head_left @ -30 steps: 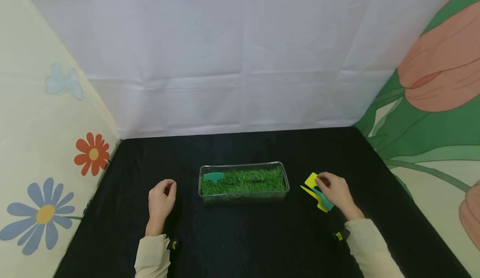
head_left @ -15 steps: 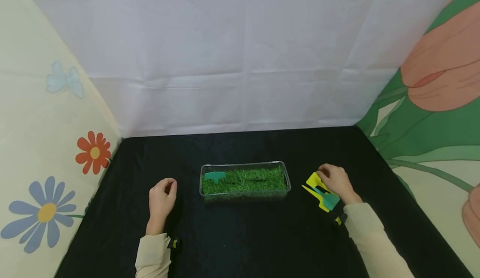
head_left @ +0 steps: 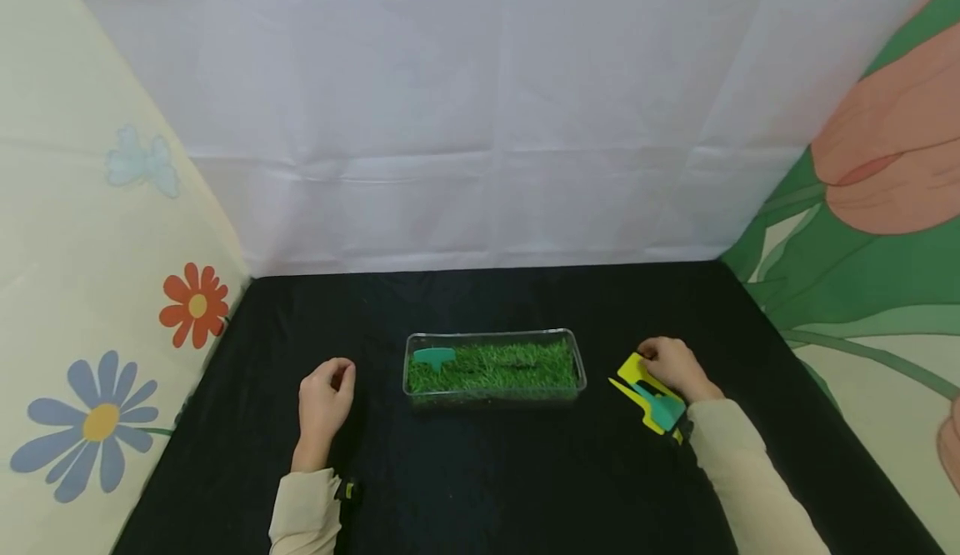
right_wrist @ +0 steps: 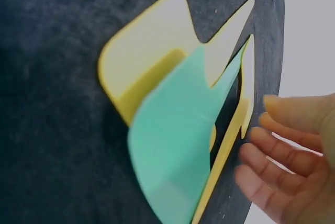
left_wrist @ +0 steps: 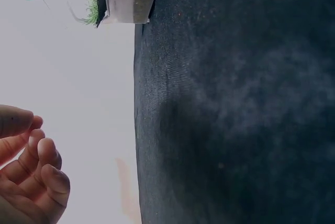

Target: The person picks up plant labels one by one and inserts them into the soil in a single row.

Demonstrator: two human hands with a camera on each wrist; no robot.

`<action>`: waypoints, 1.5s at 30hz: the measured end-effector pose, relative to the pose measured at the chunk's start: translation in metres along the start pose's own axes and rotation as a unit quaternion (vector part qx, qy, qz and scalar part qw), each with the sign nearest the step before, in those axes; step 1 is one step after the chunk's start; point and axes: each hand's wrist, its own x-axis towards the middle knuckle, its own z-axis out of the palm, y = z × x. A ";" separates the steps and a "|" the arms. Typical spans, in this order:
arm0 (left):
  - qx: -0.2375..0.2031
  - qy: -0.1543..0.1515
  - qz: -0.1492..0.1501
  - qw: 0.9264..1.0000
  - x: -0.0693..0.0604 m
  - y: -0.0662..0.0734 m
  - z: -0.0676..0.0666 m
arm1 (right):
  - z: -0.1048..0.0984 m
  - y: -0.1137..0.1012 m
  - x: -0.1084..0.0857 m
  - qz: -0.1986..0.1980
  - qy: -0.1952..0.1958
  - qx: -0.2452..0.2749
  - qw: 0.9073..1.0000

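Observation:
My left hand (head_left: 324,401) rests at the left on the black cloth, fingers loosely curled with nothing between them. In the left wrist view, the fingers (left_wrist: 48,182) show bare. My right hand (head_left: 675,365) is beside a small pile of T-shaped plant labels. A teal label (right_wrist: 178,135) lies over a yellow label (right_wrist: 138,56), and another yellow label (right_wrist: 225,145) is closest to the fingertips. The right fingers (right_wrist: 280,148) are slightly bent, and no label shows between them. A teal plant label (head_left: 433,357) stands in the grass at the tray's left end.
The clear plastic tray (head_left: 495,397) of green grass (head_left: 491,366) sits mid-table between the hands. A black cloth (head_left: 480,480) covers the table. A white sheet (head_left: 480,122) hangs behind, with flower-printed panels at both sides.
My right hand has shifted slightly to the right and back, uncovering more of the labels. The teal label in the pile has shifted to the right. My left hand stays in place.

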 end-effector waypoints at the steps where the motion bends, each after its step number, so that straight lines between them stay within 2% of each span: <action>1: 0.000 -0.001 -0.002 1.000 0.000 0.000 0.000 | 0.000 0.000 0.000 -0.003 -0.003 -0.005 1.000; 10: 0.008 -0.007 -0.005 1.000 0.001 0.000 -0.001 | -0.001 -0.004 0.004 -0.005 -0.029 -0.039 0.999; 22: 0.010 -0.010 -0.005 1.000 0.000 -0.001 -0.002 | -0.002 -0.002 0.007 -0.019 -0.037 -0.052 0.998; 33: 0.014 -0.021 -0.013 1.000 -0.001 0.001 -0.003 | -0.004 -0.004 0.011 -0.007 -0.060 -0.047 0.997; 45: 0.015 -0.012 -0.004 1.000 -0.002 -0.001 -0.002 | -0.003 -0.002 0.013 -0.014 -0.052 -0.031 0.998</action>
